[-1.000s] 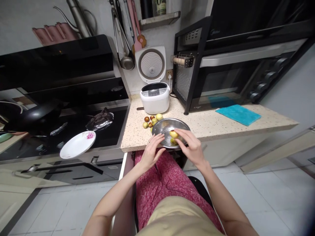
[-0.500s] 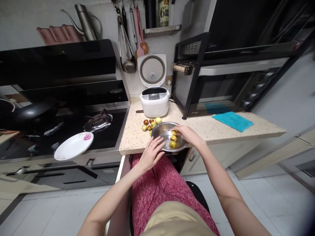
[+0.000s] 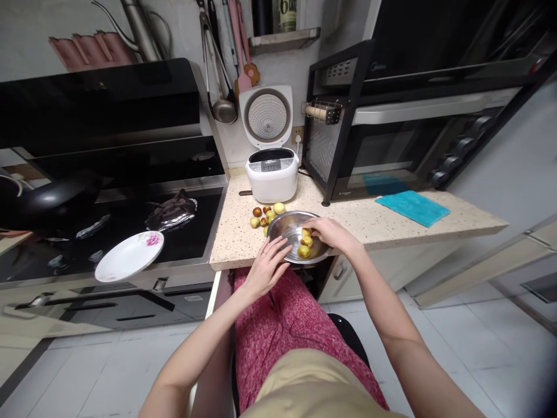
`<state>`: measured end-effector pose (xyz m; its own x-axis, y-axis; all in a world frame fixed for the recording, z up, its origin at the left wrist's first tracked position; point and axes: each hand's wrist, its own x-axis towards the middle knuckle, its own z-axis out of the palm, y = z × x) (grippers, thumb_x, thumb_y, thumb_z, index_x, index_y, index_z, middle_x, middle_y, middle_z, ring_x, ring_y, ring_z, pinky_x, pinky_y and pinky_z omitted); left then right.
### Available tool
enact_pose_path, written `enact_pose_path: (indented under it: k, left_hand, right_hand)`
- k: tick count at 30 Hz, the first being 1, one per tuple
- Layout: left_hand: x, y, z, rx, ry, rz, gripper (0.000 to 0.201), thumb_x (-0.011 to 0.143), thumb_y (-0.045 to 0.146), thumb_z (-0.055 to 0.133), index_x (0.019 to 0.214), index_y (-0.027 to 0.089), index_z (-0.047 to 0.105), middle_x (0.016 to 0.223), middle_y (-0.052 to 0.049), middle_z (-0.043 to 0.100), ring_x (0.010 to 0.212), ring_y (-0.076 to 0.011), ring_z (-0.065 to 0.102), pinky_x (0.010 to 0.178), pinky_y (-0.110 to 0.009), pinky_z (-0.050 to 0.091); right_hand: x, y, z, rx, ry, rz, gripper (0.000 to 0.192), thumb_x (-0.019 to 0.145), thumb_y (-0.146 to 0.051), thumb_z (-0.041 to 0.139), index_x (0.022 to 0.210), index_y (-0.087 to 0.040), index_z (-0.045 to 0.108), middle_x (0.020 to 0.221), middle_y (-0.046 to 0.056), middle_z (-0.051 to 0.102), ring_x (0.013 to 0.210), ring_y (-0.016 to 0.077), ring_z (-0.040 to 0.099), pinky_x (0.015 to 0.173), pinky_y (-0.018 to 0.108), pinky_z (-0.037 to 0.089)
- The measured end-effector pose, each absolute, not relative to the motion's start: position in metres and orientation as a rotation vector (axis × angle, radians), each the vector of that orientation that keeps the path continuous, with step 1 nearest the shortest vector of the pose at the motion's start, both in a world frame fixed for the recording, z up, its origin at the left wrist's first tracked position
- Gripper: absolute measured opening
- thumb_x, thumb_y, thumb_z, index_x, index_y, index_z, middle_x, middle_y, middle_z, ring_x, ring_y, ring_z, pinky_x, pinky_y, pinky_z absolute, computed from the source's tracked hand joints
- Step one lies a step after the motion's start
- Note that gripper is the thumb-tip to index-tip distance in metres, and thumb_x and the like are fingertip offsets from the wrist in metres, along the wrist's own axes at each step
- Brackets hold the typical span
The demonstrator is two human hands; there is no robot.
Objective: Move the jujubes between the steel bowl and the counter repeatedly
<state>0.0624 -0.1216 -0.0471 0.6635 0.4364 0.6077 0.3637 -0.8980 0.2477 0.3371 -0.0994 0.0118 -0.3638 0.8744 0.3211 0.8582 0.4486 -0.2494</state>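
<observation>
Head view: a speckled kitchen bench (image 3: 237,244), with a metal bowl (image 3: 285,229) between two bare hands.
The left hand (image 3: 264,270), fingers loosely spread, has its fingertips at the bowl's near-left edge; the right hand (image 3: 333,233) curves over the far-right rim, fingertips at the farthest of three yellow-brown fruits (image 3: 306,241) inside, though I cannot tell whether it pinches it. More fruits (image 3: 264,222) lie beyond the left hand. Each fruit looks light, firm and smooth, perhaps slippery, best pinched around its middle; the bowl seems stiff and light, best steadied by its rim.
</observation>
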Motion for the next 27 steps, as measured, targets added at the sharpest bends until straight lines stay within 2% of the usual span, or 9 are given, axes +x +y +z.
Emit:
enact_pose_path:
  k: [3, 6, 9, 12, 18, 22, 27]
  left_hand:
    - [0.062, -0.121, -0.047, 2.742, 0.655, 1.063, 0.051, 0.107, 0.028, 0.049, 0.158, 0.026, 0.04, 0.156, -0.013, 0.053, 0.153, -0.0287, 0.042, 0.127, -0.063, 0.032]
    - [0.062, -0.119, -0.048, 2.686, 0.646, 1.121, 0.052, 0.107, 0.026, 0.047, 0.159, 0.027, 0.038, 0.157, -0.014, 0.051, 0.154, -0.0288, 0.041, 0.127, -0.061, 0.034]
    - [0.06, -0.116, -0.049, 2.606, 0.631, 1.187, 0.054, 0.107, 0.022, 0.042, 0.16, 0.026, 0.036, 0.157, -0.015, 0.049, 0.153, -0.0287, 0.041, 0.126, -0.058, 0.037]
    - [0.057, -0.113, -0.051, 2.517, 0.622, 1.255, 0.056, 0.104, 0.021, 0.041, 0.16, 0.025, 0.035, 0.157, -0.015, 0.047, 0.151, -0.0291, 0.042, 0.126, -0.057, 0.037]
    - [0.053, -0.096, -0.061, 2.328, 0.876, 1.4, 0.057, 0.102, 0.026, 0.047, 0.157, 0.021, 0.032, 0.154, -0.018, 0.045, 0.147, -0.0294, 0.044, 0.124, -0.057, 0.037]
    - [0.05, -0.081, -0.065, 2.268, 0.973, 1.299, 0.051, 0.103, 0.032, 0.052, 0.151, 0.021, 0.039, 0.149, -0.018, 0.05, 0.142, -0.0294, 0.049, 0.12, -0.054, 0.041]
    - [0.049, -0.059, -0.068, 2.254, 0.928, 1.297, 0.047, 0.099, 0.027, 0.057, 0.144, 0.019, 0.047, 0.144, -0.018, 0.055, 0.137, -0.0281, 0.054, 0.116, -0.052, 0.046]
  right_hand:
    - [0.338, -0.117, 0.009, -1.392, -2.234, -0.031, 0.042, 0.089, 0.0, 0.057, 0.121, -0.02, 0.075, 0.126, 0.01, 0.076, 0.114, 0.0267, 0.072, 0.1, 0.043, 0.058]
    - [0.331, -0.146, 0.004, -1.276, -2.135, -0.133, 0.035, 0.097, -0.006, 0.054, 0.123, -0.019, 0.074, 0.122, 0.011, 0.076, 0.11, 0.0269, 0.073, 0.097, 0.047, 0.061]
    - [0.316, -0.177, -0.005, -1.124, -2.095, -0.146, 0.027, 0.103, -0.017, 0.056, 0.124, -0.02, 0.072, 0.119, 0.01, 0.077, 0.109, 0.025, 0.073, 0.096, 0.045, 0.061]
    - [0.3, -0.198, -0.016, -1.042, -2.057, -0.167, 0.027, 0.103, -0.023, 0.061, 0.128, -0.02, 0.07, 0.119, 0.01, 0.077, 0.109, 0.0248, 0.073, 0.096, 0.045, 0.061]
    - [0.287, -0.203, -0.032, -0.995, -2.033, -0.194, 0.026, 0.103, -0.02, 0.06, 0.127, -0.021, 0.07, 0.112, 0.009, 0.079, 0.099, 0.023, 0.073, 0.09, 0.042, 0.06]
    - [0.291, -0.202, -0.035, -1.011, -2.005, -0.204, 0.024, 0.104, -0.016, 0.056, 0.122, -0.021, 0.071, 0.107, 0.008, 0.079, 0.095, 0.0224, 0.072, 0.087, 0.041, 0.059]
    - [0.303, -0.205, -0.033, -1.019, -1.99, -0.215, 0.022, 0.103, -0.018, 0.058, 0.118, -0.021, 0.074, 0.1, 0.008, 0.079, 0.089, 0.0228, 0.072, 0.082, 0.039, 0.058]
